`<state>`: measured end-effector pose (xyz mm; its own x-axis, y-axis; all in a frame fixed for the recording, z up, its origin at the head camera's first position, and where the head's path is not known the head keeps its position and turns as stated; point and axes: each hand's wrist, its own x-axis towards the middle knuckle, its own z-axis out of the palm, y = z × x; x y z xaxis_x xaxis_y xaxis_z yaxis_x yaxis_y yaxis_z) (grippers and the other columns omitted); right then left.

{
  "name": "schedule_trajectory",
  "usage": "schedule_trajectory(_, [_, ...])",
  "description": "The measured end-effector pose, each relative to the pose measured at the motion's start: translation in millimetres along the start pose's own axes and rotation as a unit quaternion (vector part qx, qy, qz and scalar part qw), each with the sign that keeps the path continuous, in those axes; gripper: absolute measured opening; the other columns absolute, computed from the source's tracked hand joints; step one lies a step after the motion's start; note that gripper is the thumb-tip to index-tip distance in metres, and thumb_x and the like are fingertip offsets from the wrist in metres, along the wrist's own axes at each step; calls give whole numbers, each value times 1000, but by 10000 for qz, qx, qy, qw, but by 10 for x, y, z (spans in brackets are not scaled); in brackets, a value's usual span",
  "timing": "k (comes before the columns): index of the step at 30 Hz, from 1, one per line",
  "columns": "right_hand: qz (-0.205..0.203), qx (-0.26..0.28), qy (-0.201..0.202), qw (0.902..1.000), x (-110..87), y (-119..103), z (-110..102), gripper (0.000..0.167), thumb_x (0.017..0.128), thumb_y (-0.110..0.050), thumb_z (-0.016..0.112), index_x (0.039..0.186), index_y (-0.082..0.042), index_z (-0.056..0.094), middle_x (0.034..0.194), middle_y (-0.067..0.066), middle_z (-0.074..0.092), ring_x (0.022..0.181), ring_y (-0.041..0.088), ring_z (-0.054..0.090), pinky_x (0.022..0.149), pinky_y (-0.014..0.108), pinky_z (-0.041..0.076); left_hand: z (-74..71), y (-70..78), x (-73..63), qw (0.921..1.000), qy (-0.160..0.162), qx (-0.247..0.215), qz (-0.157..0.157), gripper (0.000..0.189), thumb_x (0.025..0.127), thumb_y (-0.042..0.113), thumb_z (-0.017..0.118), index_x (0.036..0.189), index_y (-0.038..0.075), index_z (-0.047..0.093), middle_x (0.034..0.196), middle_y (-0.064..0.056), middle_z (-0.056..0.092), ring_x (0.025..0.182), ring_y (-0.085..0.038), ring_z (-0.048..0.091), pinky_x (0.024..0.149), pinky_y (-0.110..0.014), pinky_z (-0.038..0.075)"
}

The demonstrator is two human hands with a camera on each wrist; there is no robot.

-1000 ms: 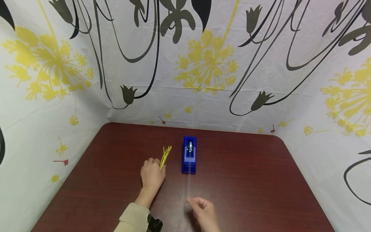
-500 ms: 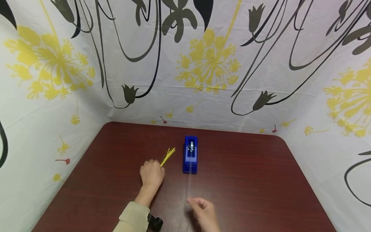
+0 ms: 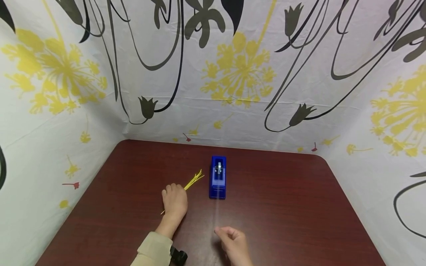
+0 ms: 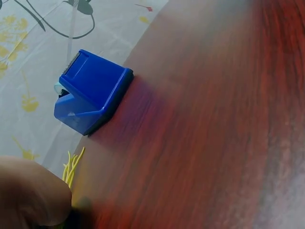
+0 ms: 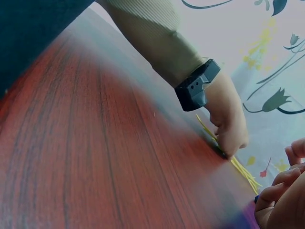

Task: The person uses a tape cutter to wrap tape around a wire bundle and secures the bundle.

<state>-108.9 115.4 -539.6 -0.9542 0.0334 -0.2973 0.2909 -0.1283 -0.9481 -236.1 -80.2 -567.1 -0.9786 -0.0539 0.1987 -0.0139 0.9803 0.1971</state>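
A bundle of thin yellow strands [image 3: 194, 180] lies low over the table under my left hand [image 3: 175, 199], which grips it from above. The strands fan out past the thumb side toward the dispenser, and one thin end shows behind the hand near the wrist. Right of them stands a blue tape dispenser [image 3: 217, 191] with its roll at the far end. A strip of clear tape [image 3: 217, 214] runs from it toward the body. My right hand [image 3: 234, 244] pinches the strip's free end between thumb and fingers. In the left wrist view the dispenser's toothed cutter [image 4: 71, 63] shows.
The dark red-brown wooden table [image 3: 283, 207] carries all of this. White cloth [image 3: 239, 122] with grey and yellow flower prints hangs around its far and side edges. A black device [image 5: 195, 88] is strapped to the left wrist, below a beige sleeve [image 3: 153, 249].
The yellow strands have turned clockwise under my left hand, their fanned ends swinging right toward the dispenser. Their rear end now shows near the wrist. My right hand and the tape have stayed put.
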Motion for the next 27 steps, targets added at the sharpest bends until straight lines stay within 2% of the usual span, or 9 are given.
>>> schedule_trajectory(4, [-18, -71, 11, 10000, 2, 11, -8, 26, 94, -10, 70, 91, 15, 67, 53, -7, 40, 43, 3, 30, 41, 18, 26, 4, -9, -6, 10000, 19, 8, 46, 10, 91, 2, 64, 83, -1, 60, 83, -16, 53, 85, -36, 51, 76, -47, 39])
schedule_trajectory(8, [-26, -83, 11, 10000, 1, 8, -7, 27, 94, -11, 71, 91, 16, 67, 53, -7, 40, 43, 3, 30, 42, 18, 26, -40, -17, -16, 9999, -104, 56, 80, 10, 95, 4, 62, 88, -4, 62, 84, -16, 54, 86, -36, 51, 75, -48, 40])
schedule_trajectory(12, [-68, -75, 28, 9999, 0, 5, -2, 29, 94, -10, 71, 92, 18, 66, 52, -7, 40, 43, 3, 30, 42, 18, 25, -103, -32, -19, 9997, -222, 73, 75, 10, 94, 5, 65, 89, -3, 63, 82, -15, 54, 83, -35, 53, 74, -47, 40])
schedule_trajectory(16, [-68, -64, 44, 9999, 6, 5, 1, 29, 94, -10, 71, 91, 18, 66, 52, -7, 39, 43, 3, 30, 42, 18, 25, -158, -65, 4, 9994, -340, -80, -15, 9, 91, 4, 69, 90, -1, 62, 71, -10, 54, 70, -30, 54, 73, -44, 37])
schedule_trajectory(20, [-2, -130, 60, 9999, 12, 11, -2, 27, 94, -12, 71, 90, 15, 68, 52, -6, 40, 43, 4, 30, 41, 18, 26, -187, -108, 15, 9984, -513, -228, -53, 21, 87, 8, 76, 100, -2, 64, 62, -6, 52, 60, -25, 51, 71, -43, 35])
schedule_trajectory(22, [20, -149, 62, 9999, 14, 15, -3, 27, 94, -12, 71, 89, 14, 68, 52, -6, 39, 42, 4, 30, 41, 18, 26, -187, -126, 9, 9981, -539, -301, -39, 21, 85, 9, 78, 98, -1, 64, 64, -5, 52, 61, -24, 51, 71, -43, 35])
schedule_trajectory(24, [35, -153, 68, 9999, 16, 17, -1, 26, 94, -12, 71, 89, 13, 69, 52, -6, 39, 42, 4, 30, 41, 18, 26, -182, -135, 2, 9977, -538, -400, -23, 17, 85, 8, 77, 90, 2, 62, 66, -5, 52, 62, -24, 50, 70, -43, 35])
schedule_trajectory(27, [38, -126, 61, 9999, 16, 13, 2, 26, 94, -12, 71, 89, 13, 69, 52, -7, 40, 42, 4, 30, 41, 18, 26, -168, -144, -2, 9975, -372, -606, 21, 17, 89, 7, 74, 80, 6, 59, 71, -5, 53, 66, -26, 51, 70, -44, 36])
